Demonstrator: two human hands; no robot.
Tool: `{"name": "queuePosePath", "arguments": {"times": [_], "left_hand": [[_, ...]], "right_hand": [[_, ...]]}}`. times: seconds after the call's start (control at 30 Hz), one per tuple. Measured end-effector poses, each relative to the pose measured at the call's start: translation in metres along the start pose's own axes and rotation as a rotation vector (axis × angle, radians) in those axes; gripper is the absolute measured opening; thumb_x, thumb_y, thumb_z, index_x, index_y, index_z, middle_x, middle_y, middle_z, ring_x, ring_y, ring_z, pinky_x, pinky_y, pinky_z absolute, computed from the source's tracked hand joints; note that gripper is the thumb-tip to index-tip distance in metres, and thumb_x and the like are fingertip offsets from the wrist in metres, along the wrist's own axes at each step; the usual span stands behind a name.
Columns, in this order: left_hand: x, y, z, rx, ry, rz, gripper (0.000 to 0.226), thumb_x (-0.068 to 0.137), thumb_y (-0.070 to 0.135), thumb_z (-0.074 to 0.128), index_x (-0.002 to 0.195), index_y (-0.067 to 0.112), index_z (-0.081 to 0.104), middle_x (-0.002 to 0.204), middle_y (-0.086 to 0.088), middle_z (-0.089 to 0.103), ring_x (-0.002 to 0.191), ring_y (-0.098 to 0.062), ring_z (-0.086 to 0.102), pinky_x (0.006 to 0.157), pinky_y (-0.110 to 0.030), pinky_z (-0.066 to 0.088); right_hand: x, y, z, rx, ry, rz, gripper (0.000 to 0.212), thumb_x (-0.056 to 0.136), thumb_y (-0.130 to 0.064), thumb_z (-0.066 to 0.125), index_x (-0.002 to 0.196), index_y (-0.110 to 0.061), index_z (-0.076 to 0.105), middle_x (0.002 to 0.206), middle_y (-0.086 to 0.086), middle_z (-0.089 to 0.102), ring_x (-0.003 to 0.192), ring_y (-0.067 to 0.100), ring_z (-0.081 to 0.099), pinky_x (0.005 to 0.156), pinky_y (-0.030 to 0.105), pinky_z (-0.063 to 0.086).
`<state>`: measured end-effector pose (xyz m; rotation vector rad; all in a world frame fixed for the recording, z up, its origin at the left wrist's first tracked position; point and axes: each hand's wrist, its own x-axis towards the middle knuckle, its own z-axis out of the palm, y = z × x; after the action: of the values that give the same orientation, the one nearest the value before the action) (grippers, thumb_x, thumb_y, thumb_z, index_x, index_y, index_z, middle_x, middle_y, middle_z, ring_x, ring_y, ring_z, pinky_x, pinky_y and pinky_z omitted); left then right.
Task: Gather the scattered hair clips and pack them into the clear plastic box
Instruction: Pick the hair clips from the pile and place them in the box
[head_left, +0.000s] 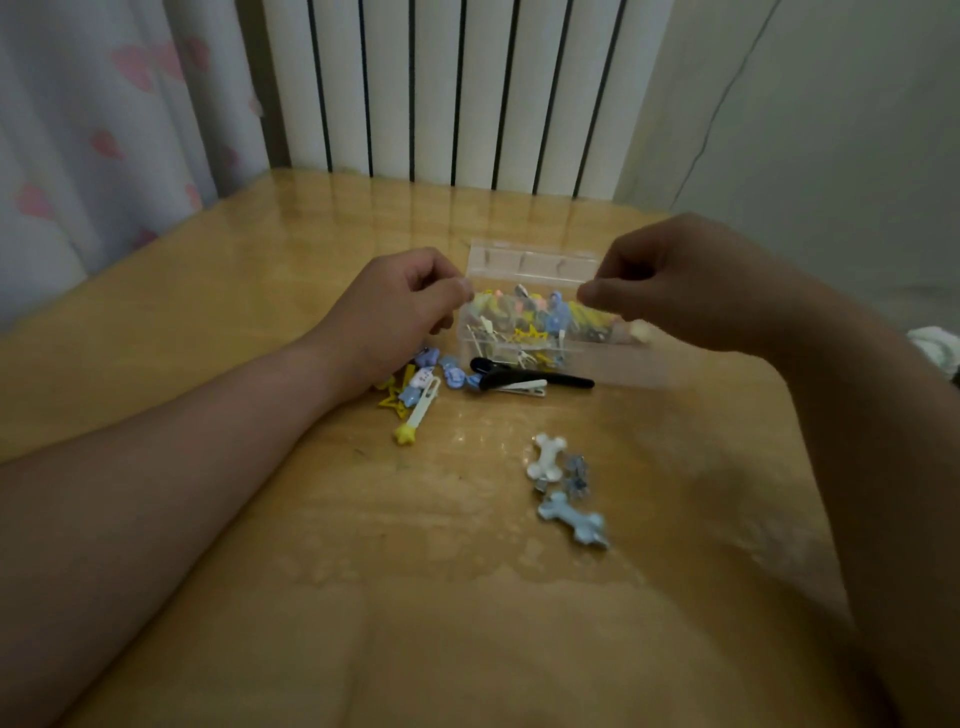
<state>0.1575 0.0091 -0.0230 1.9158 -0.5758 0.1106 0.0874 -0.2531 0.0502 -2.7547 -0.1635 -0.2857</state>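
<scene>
Fingers (451, 292) of left hand (395, 306) curled, thumb and index pinching at the upper left corner of the clear plastic box (519, 340). Fingers (597, 299) of right hand (680, 280) also curled, pinching at the box's upper right corner. Contact is blurred on that side, and a small pale item just under the right hand is too smeared to identify.

Box: transparent, rectangular, thin hard walls, sitting on the tabletop (467, 597) between the two hands. Clear lid (530, 262) stands up at the back. Inside is a dense jumble of hair clips (535, 317), in yellow, blue, pink and pale metal.

Loose clips on the tabletop:
- long black clip (556, 378), glossy, touching the box's front wall
- white alligator clip (522, 387) right against the black one
- small blue clips (451, 371) near the left wrist
- yellow star-outline clip (390, 402) partly under the left wrist
- white bar clip with yellow star end (418, 415) beside it, angled
- white bone-shaped clip (545, 457), well apart from the box, nearer the camera
- small grey-blue clip (576, 475) just beside the white bone
- pale blue bone-shaped clip (574, 519) just below those

Tabletop is light wood, glossy, under a clear film with trapped bubbles. White ribbed radiator (467, 88) stands behind the tabletop, white curtain with pink hearts (104, 130) at left.
</scene>
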Motion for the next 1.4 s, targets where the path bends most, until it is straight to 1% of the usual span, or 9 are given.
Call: {"name": "queuePosePath", "arguments": {"times": [0.17,0.27,0.47,0.73,1.0,1.2,1.27,1.33,1.4], "left_hand": [[0.000,-0.001,0.001,0.015,0.005,0.007,0.020,0.104,0.022,0.064,0.100,0.005,0.073,0.077,-0.004,0.065,0.068,-0.008,0.056,0.064,-0.017,0.048],[0.001,-0.002,0.001,0.015,0.005,0.015,0.019,0.103,0.021,0.064,0.100,0.006,0.073,0.077,-0.005,0.065,0.068,-0.008,0.057,0.063,-0.015,0.047],[0.000,-0.002,0.002,0.002,0.000,-0.001,0.019,0.103,0.022,0.064,0.101,0.005,0.073,0.078,-0.005,0.065,0.069,-0.009,0.057,0.062,-0.015,0.048],[0.001,-0.005,0.001,-0.008,-0.007,0.016,0.020,0.103,0.021,0.064,0.098,0.003,0.072,0.075,-0.003,0.064,0.068,-0.010,0.057,0.064,-0.018,0.048],[0.001,-0.006,0.000,-0.021,-0.013,0.013,0.019,0.104,0.022,0.064,0.096,0.007,0.072,0.073,0.002,0.065,0.068,-0.009,0.058,0.068,-0.025,0.050],[0.001,-0.005,0.001,-0.015,-0.010,0.015,0.018,0.104,0.022,0.064,0.095,0.008,0.072,0.073,0.003,0.066,0.068,-0.009,0.058,0.070,-0.028,0.050],[0.001,-0.005,0.001,-0.015,-0.014,0.017,0.019,0.104,0.023,0.064,0.096,0.008,0.072,0.073,0.002,0.066,0.069,-0.009,0.058,0.070,-0.027,0.051],[0.000,-0.005,0.001,-0.014,-0.019,0.023,0.019,0.105,0.022,0.063,0.096,0.008,0.071,0.074,0.002,0.066,0.069,-0.008,0.059,0.069,-0.024,0.051],[0.000,-0.006,0.001,-0.012,-0.017,0.020,0.019,0.105,0.023,0.063,0.096,0.008,0.071,0.073,0.002,0.066,0.068,-0.007,0.058,0.068,-0.024,0.051]], "right_hand": [[-0.017,-0.024,-0.008,0.062,-0.591,-0.154,0.009,0.088,-0.048,0.074,0.095,-0.042,0.074,0.087,-0.016,0.075,0.076,0.002,0.069,0.072,0.031,0.057],[-0.021,-0.034,-0.002,0.051,-0.770,-0.139,0.016,0.086,-0.044,0.080,0.099,-0.038,0.073,0.089,-0.016,0.076,0.074,0.000,0.069,0.065,0.020,0.055],[-0.023,-0.046,0.007,-0.098,-0.833,-0.060,0.050,0.060,-0.074,0.082,0.095,-0.040,0.072,0.092,-0.009,0.077,0.073,0.005,0.074,0.060,0.021,0.056],[-0.030,-0.049,0.008,-0.006,-0.871,0.006,0.026,0.080,-0.044,0.088,0.096,-0.026,0.077,0.085,0.001,0.078,0.060,0.002,0.072,0.054,0.017,0.055],[-0.028,-0.036,0.000,0.021,-0.830,0.023,0.013,0.088,-0.031,0.083,0.097,-0.025,0.077,0.087,0.001,0.078,0.068,0.008,0.073,0.060,0.023,0.060],[-0.026,-0.031,-0.005,0.001,-0.886,-0.023,0.008,0.094,-0.028,0.076,0.098,-0.034,0.078,0.085,-0.014,0.077,0.075,0.006,0.075,0.064,0.019,0.059],[-0.024,-0.032,-0.009,0.053,-0.757,-0.125,0.011,0.097,-0.028,0.072,0.097,-0.038,0.076,0.090,-0.015,0.077,0.080,0.006,0.074,0.068,0.021,0.061],[-0.017,-0.029,-0.011,0.187,-0.454,-0.176,0.012,0.097,-0.025,0.071,0.097,-0.036,0.074,0.093,-0.012,0.077,0.083,0.007,0.074,0.073,0.028,0.064],[-0.009,-0.020,-0.008,0.301,-0.136,-0.087,0.011,0.096,-0.020,0.073,0.096,-0.031,0.073,0.090,-0.009,0.078,0.081,0.007,0.075,0.075,0.032,0.065]]}}
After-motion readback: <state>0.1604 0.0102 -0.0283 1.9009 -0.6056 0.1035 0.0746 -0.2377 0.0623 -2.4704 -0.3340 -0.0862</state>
